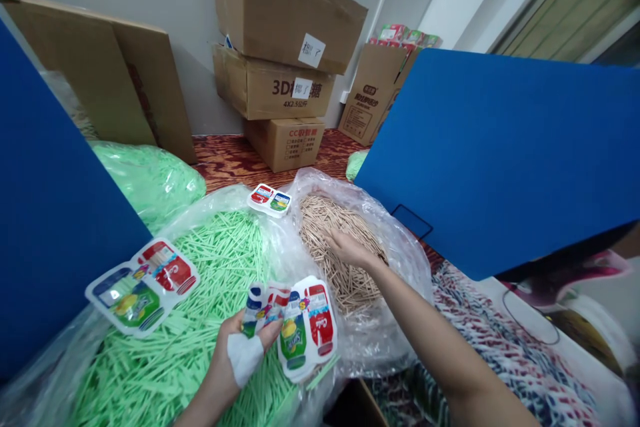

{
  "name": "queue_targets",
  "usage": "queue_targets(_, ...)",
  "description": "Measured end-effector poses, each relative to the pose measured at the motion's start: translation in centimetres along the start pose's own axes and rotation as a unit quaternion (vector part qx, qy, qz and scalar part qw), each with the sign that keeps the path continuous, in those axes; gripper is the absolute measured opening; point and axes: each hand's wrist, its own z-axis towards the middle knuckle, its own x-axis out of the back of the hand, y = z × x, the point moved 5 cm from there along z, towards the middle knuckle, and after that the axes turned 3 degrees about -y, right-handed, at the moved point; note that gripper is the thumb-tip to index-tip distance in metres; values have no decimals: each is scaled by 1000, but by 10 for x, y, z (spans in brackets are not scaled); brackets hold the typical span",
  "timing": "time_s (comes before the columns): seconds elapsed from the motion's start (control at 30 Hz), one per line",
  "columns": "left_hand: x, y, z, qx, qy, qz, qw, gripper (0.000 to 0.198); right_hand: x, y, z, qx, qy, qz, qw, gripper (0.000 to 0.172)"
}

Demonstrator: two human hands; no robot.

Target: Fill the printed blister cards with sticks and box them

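My left hand (240, 350), with white tape or cloth around the thumb side, grips bent printed packets (266, 305) with red, blue and green drink pictures. Right beside its thumb is a two-part Cola and Sprite tray pack (307, 330); whether the hand also holds it I cannot tell. Thin green sticks (225, 253) fill the large clear bag under this hand. My right hand (346, 248) lies on light brown sticks (345, 287) in a second clear bag (407, 280), fingers stretched out; its underside is hidden.
Similar packs lie at the left (143, 287) and on the bag rim (270, 200). Blue panels (500, 160) (55, 213) flank both sides. Cardboard boxes (285, 87) are stacked against the wall. Another bag of green sticks (150, 177) rests behind, and a patterned cloth (500, 347) lies at right.
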Motion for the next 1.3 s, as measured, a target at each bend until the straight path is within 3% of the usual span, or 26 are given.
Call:
queue_targets(0.17, 1, -4, 2, 19, 17, -7, 1000, 29, -20, 7, -13, -67, 1, -56, 996, 31)
queue_targets(0.37, -4, -3, 2, 9, 0, -5, 1000, 25, -48, 3, -12, -93, 45, -31, 994, 27)
queue_targets(0.57, 2, -12, 4, 3, 11, -10, 1000, 28, -32, -8, -12, -41, 130, 100, 986, 24)
queue_targets(0.63, 3, -13, 5, 0, 14, 0, 1000, 30, -25, -11, -14, -29, 153, 278, 948, 24)
queue_targets(0.73, 2, -11, 6, -13, 9, 9, 1000, 30, -23, -22, -19, -19, 139, 571, 809, 31)
queue_targets(0.8, 0, -9, 6, -25, 10, 13, 1000, 28, -23, -38, -23, -8, 101, 657, 747, 34)
queue_targets(0.87, -1, -6, 6, -34, 16, 13, 999, 26, -23, -56, -28, 8, 58, 692, 719, 33)
queue_targets(0.93, -1, -2, 5, -45, 23, 9, 999, 25, -25, -72, -33, 20, 12, 696, 718, 32)
queue_targets(1.03, 0, 5, 3, -74, 22, 5, 997, 26, -26, -95, -41, 43, -24, 668, 743, 36)
queue_targets(1.1, 0, 10, 2, -96, 15, 6, 995, 28, -24, -112, -47, 72, -9, 654, 753, 37)
queue_targets(1.23, 1, 16, 1, -137, 5, 23, 990, 25, -14, -148, -65, 169, 62, 660, 729, 24)
queue_targets(1.3, 3, 16, 0, -149, 17, 47, 988, 18, -12, -163, -74, 222, 93, 637, 733, 18)
